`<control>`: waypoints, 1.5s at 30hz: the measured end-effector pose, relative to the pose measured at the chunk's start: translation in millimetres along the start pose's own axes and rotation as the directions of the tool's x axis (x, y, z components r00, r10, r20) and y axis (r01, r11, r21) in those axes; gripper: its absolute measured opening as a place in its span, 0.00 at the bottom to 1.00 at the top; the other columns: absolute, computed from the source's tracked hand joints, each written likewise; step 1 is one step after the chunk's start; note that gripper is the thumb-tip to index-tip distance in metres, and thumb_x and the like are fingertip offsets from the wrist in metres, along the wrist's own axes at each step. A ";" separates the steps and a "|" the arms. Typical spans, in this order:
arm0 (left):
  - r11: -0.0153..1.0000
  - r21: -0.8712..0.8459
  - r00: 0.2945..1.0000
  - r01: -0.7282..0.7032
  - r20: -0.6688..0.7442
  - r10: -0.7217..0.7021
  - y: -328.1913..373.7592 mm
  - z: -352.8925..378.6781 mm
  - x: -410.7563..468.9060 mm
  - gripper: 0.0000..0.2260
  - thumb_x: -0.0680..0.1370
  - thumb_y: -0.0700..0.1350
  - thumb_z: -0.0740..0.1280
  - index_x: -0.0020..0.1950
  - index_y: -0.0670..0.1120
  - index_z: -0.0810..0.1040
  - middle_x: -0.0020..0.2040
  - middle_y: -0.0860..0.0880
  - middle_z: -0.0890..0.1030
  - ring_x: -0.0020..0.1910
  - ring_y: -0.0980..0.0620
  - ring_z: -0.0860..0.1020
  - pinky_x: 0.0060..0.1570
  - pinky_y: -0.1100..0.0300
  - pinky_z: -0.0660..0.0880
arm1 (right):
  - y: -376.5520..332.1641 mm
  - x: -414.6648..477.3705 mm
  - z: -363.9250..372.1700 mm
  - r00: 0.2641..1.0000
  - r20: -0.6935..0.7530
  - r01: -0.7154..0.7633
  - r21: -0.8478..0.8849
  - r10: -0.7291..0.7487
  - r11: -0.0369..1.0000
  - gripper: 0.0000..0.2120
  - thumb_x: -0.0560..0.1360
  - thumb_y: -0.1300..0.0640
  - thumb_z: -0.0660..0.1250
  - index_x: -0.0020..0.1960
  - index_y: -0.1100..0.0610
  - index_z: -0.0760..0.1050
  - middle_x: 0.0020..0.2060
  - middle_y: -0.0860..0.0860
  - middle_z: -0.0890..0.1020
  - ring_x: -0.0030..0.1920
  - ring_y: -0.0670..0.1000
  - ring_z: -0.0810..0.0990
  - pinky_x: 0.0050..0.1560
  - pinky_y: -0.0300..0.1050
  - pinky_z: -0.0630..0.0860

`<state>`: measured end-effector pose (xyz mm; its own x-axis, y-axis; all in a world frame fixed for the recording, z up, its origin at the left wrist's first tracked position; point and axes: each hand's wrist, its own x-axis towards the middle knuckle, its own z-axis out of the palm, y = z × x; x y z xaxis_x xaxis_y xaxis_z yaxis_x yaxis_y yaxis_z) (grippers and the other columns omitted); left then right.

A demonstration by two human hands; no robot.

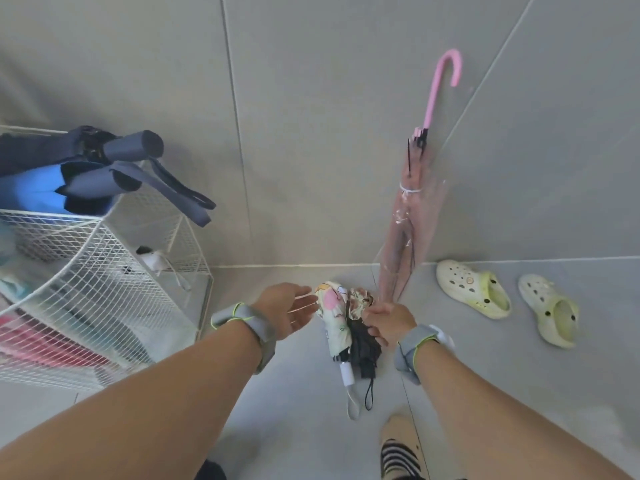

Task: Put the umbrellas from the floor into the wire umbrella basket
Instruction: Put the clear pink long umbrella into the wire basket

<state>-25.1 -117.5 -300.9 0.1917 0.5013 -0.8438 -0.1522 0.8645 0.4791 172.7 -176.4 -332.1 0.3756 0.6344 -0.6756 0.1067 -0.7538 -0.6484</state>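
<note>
Two folded umbrellas lie side by side on the floor: a pale one with cartoon prints [334,320] and a dark one with a patterned top [363,344]. My right hand [389,322] rests on the dark umbrella with its fingers curled around it. My left hand [289,308] hovers open just left of the printed umbrella, fingers spread, touching nothing. The white wire umbrella basket [114,271] stands at the left, with navy and blue folded umbrellas [86,168] sticking out of its top. A clear pink long umbrella [412,209] with a pink hook handle leans against the wall.
A pair of pale yellow-green clogs [505,299] sits on the floor at the right. My foot in a striped slipper [398,448] is at the bottom. Grey tiled walls meet in a corner behind the umbrellas.
</note>
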 end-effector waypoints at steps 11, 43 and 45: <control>0.999 -0.051 1.000 0.009 -0.003 -0.009 0.9 29.5 25.3 0.10 0.81 0.41 0.57 0.49 0.42 0.77 0.43 0.44 0.82 0.39 0.47 0.80 0.42 0.58 0.75 | -41.5 41.2 -38.0 0.856 -0.504 0.016 -0.197 -0.116 0.980 0.32 0.68 0.46 0.71 0.65 0.62 0.68 0.63 0.59 0.75 0.61 0.61 0.76 0.63 0.54 0.74; 0.211 0.900 0.777 -0.381 0.188 0.601 10.6 -17.2 -129.9 0.23 0.75 0.50 0.69 0.69 0.46 0.72 0.63 0.47 0.78 0.59 0.48 0.78 0.58 0.59 0.74 | -165.7 -121.3 -94.3 0.855 -0.363 0.479 0.274 -0.371 0.834 0.10 0.70 0.59 0.72 0.40 0.61 0.72 0.36 0.56 0.77 0.35 0.55 0.79 0.34 0.51 0.84; 0.106 0.920 0.715 -0.376 0.215 0.665 17.8 -25.4 -157.3 0.26 0.75 0.53 0.68 0.72 0.48 0.68 0.67 0.49 0.75 0.65 0.48 0.75 0.64 0.55 0.71 | -184.5 -148.5 -85.9 0.861 -0.303 0.499 0.342 -0.409 0.797 0.10 0.71 0.61 0.70 0.36 0.60 0.70 0.33 0.56 0.75 0.29 0.54 0.79 0.38 0.54 0.83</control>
<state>-82.6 -181.9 -165.9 0.2447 0.9414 -0.2322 0.8043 -0.0633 0.5909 176.4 -146.3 -82.0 0.5588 0.8022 -0.2103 -0.0425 -0.2255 -0.9733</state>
